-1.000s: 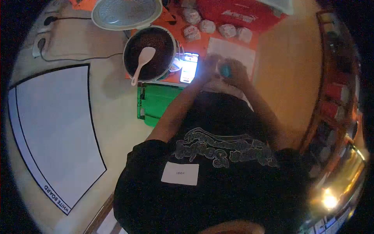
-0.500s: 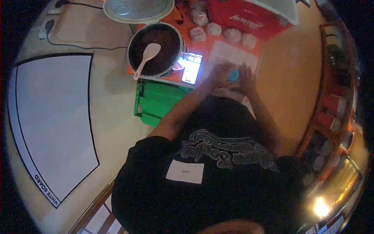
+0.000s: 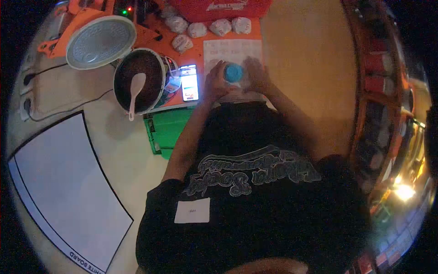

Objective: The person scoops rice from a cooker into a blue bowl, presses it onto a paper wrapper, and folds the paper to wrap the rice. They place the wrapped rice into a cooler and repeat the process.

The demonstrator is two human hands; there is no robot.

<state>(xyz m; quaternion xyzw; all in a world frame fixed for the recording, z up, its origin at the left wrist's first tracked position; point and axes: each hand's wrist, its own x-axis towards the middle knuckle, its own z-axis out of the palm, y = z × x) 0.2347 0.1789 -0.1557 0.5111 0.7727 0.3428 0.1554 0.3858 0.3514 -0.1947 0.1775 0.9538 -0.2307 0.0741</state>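
Between my two hands stands a small blue round thing [image 3: 233, 73], its flat face turned up to the camera; I cannot tell what exactly it is. My left hand [image 3: 216, 78] closes round its left side, fingers curved. From the other side my right hand [image 3: 255, 76] curls in against it. Beneath them lies a pale printed paper sheet [image 3: 228, 48] on the orange table. Just left of my left hand is a lit phone [image 3: 190, 83].
A pot [image 3: 163, 82] of dark food with a pale paddle [image 3: 137, 89] across it stands left, its lid [image 3: 101, 42] raised. Several paper-wrapped balls [image 3: 221, 27] line the back near a red box [image 3: 239, 8]. A green crate [image 3: 169, 130] sits below the table edge.
The view has swung, so everything appears shifted left, with the pot and phone lower. More of the blue round thing's face shows between my hands, which remain around it.
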